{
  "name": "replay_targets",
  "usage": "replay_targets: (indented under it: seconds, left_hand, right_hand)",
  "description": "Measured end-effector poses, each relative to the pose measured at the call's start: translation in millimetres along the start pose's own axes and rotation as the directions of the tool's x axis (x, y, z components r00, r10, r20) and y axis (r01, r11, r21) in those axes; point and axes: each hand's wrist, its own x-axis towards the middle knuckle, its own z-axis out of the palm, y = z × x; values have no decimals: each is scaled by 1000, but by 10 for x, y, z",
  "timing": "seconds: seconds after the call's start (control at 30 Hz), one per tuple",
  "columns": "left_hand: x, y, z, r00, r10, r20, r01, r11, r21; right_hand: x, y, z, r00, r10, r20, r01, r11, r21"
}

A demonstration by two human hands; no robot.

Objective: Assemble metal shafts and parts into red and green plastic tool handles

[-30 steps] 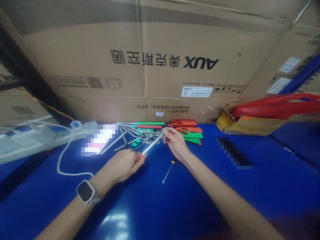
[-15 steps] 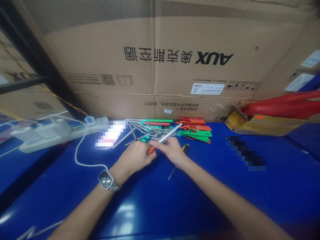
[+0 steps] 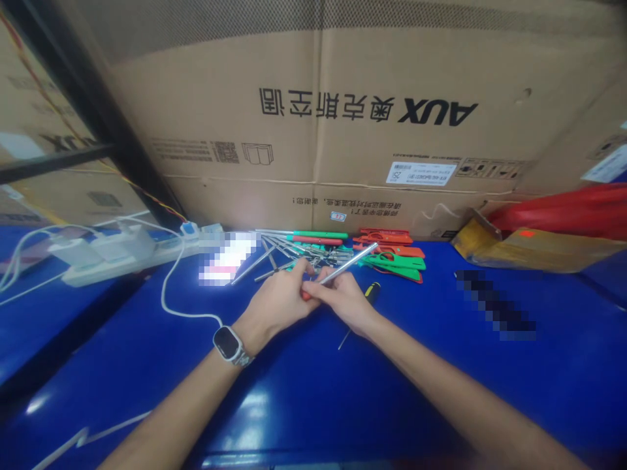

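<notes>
Both my hands meet over the blue table. A silver metal rod with a red handle (image 3: 349,264) slants up to the right out of them. My right hand (image 3: 350,301) is closed on its lower metal part, thumb laid along it. My left hand (image 3: 281,297) closes around the red end, most of which its fingers hide. Just behind lies a pile of metal rods with green and red handles (image 3: 321,235). Green clip-like pieces (image 3: 401,262) and orange ones (image 3: 386,236) lie to its right. A yellow-and-black screwdriver (image 3: 373,291) rests beside my right wrist, partly hidden.
A white power strip (image 3: 93,271) with chargers stands at left, its cable running towards my watch (image 3: 228,343). A bright blurred rectangle (image 3: 230,258) and a dark blurred object (image 3: 494,305) lie on the table. Large cardboard (image 3: 313,143) stands behind; an open box (image 3: 539,248) with red material is at right.
My left index finger has lifted and the left hand has turned slightly at the red end. The rod stays in both hands. The whole view has shifted a little.
</notes>
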Motion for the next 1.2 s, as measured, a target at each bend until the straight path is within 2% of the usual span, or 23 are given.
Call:
replay_targets:
  seconds: [0.1, 0.2, 0.27, 0.33, 0.4, 0.5, 0.67, 0.87, 0.93, 1.03, 1.1, 1.2]
  left_hand:
    - [8, 2, 7, 998, 22, -57, -21, 1000, 9]
    - [22, -17, 35, 995, 49, -88, -49, 999, 3]
    - [26, -28, 52, 994, 54, -95, -56, 998, -16]
    - [25, -29, 61, 995, 45, -92, -48, 998, -30]
    - [21, -19, 62, 996, 35, -78, -38, 998, -49]
    - [16, 0, 55, 998, 29, -64, -36, 994, -106]
    - [8, 2, 44, 997, 37, -74, -52, 974, -219]
    - [-12, -25, 19, 992, 119, -35, -124, 953, -276]
    - [0, -15, 13, 990, 132, -39, -137, 963, -232]
    - [43, 33, 30, 991, 103, -83, -107, 993, -40]
    - [73, 76, 58, 988, 87, -128, -75, 993, 91]
    - [96, 125, 92, 984, 83, -158, -60, 988, 145]
  right_hand:
    - [0, -48, -11, 1000, -30, 4, 30, 999, -42]
    - [13, -61, -40, 1000, 1, 14, 0, 999, -52]
    - [25, -46, -62, 999, 4, -47, -7, 998, -57]
    - [35, -17, -80, 985, -82, -150, 61, 988, -139]
    - [39, 15, -89, 967, -180, -180, 126, 952, -279]
    - [38, 48, -82, 977, -191, -95, 140, 909, -392]
    - [1, 7, -33, 981, -190, 45, 193, 907, -374]
    - [-50, -4, -15, 957, -194, 213, 262, 893, -365]
    - [-31, 28, -5, 968, -184, 171, 236, 902, -361]
    - [27, 62, 19, 984, -178, 15, 173, 931, -320]
    - [62, 69, 24, 974, -215, -66, 185, 934, -305]
    - [76, 78, 3, 951, -283, -126, 227, 913, -338]
